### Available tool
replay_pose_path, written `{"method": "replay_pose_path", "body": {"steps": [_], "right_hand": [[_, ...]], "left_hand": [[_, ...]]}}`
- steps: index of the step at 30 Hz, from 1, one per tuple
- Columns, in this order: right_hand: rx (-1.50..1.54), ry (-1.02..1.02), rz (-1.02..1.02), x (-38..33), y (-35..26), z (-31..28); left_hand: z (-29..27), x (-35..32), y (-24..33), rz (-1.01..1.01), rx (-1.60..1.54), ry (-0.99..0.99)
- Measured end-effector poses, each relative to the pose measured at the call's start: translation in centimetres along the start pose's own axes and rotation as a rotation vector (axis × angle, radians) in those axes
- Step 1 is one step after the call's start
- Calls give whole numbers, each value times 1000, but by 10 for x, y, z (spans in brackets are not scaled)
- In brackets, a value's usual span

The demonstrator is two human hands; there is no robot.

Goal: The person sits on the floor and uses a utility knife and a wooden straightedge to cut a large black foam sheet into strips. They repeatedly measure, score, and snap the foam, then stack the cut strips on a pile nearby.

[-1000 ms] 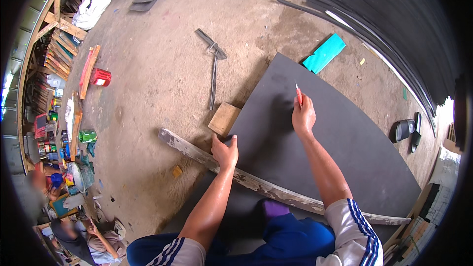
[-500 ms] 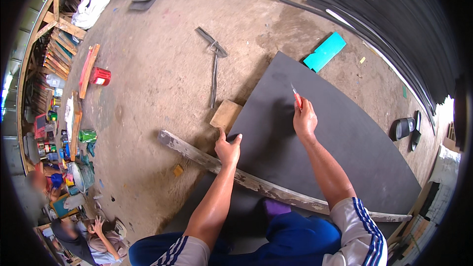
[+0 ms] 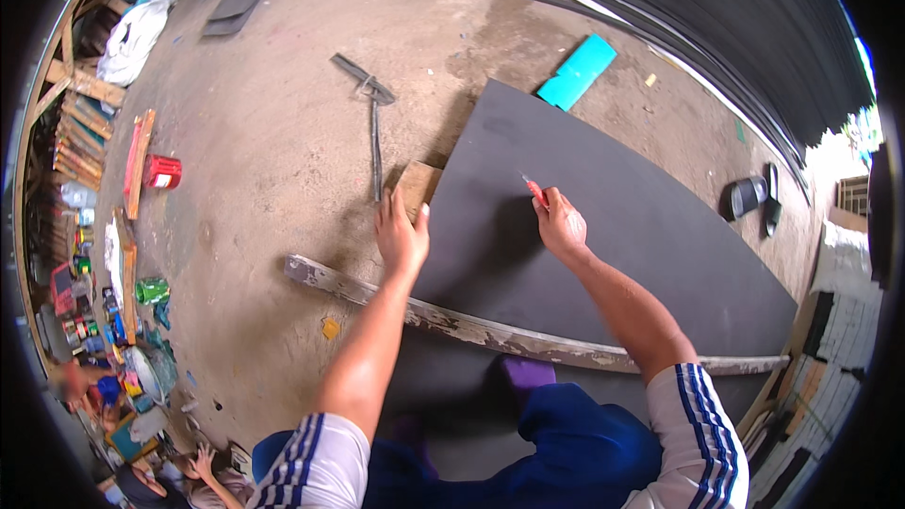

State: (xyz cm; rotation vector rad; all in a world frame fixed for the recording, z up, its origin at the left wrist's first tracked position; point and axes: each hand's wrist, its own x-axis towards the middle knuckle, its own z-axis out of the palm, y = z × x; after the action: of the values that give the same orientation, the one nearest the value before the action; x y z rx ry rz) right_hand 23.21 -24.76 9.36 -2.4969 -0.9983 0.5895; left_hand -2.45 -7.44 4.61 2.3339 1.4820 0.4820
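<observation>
In my right hand (image 3: 563,224) is a red-handled utility knife (image 3: 537,193), its thin blade pointing away from me above a large dark grey foam sheet (image 3: 613,226). My left hand (image 3: 403,243) is at the sheet's left edge, thumb and fingers apart. Its fingers reach to the near left side of a tan block (image 3: 421,185); whether they press on it I cannot tell. The block lies against the sheet's left edge. A long, worn wooden strip (image 3: 471,325) lies across the near part of the sheet.
A turquoise piece (image 3: 577,71) lies beyond the sheet, with black sandals (image 3: 747,196) to the right. Dark strips (image 3: 698,28) are piled at the far right. A black T-shaped tool (image 3: 375,132) and a red can (image 3: 163,172) are leftward. Other people (image 3: 203,471) sit at lower left.
My left hand's fingers have stretched forward along the tan block's left side. The right hand still holds the knife over the sheet. The whole view has shifted.
</observation>
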Motion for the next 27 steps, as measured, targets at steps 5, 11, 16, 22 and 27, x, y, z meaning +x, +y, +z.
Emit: {"method": "replay_pose_path", "body": {"steps": [5,11,16,22,27], "right_hand": [[-29,-101,3,-38,28,-11],[-60,-86,127,-80,46,-14],[-107,-94,206,-124,53,-43],[-185,-213,209,-185,36,-95],[-186,-98,181,-239,107,-95]], "left_hand": [[14,49,-22,-98,74,-172],[4,29,-25,-130,101,-186],[-8,42,1,-217,173,-430],[5,-12,22,-91,233,-270],[-2,-130,91,482,76,-558]]}}
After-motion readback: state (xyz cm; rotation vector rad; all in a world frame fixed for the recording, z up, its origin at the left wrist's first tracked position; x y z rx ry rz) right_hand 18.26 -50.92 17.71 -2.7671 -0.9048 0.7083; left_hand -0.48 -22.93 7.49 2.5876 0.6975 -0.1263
